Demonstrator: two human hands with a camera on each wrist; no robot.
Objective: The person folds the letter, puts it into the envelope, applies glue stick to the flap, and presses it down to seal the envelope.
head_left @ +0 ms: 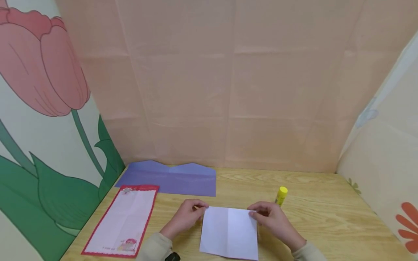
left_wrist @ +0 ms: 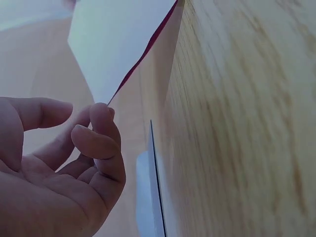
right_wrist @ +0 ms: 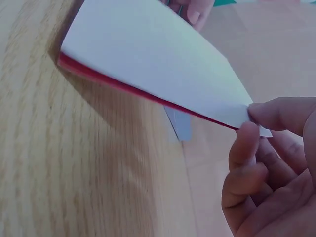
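Observation:
A folded sheet of white paper (head_left: 213, 232) with a crease down its middle is held up between both hands, its lower edge close over the table. A red edge shows along its underside in both wrist views. My left hand (head_left: 189, 214) holds the far left corner at its fingertips; in the left wrist view the thumb stands apart from the paper (left_wrist: 123, 39). The right hand (head_left: 272, 219) pinches the far right corner between thumb and fingers, also plain in the right wrist view, where the paper (right_wrist: 153, 59) slants up from the table.
Left of the hands lies a red-bordered sheet of letter paper (head_left: 125, 217) with small pictures on it. A purple envelope-like paper (head_left: 176, 181) with a wavy far edge lies behind it. Beyond the right hand stands a yellow glue stick (head_left: 281, 195) on the wooden table (head_left: 326, 217).

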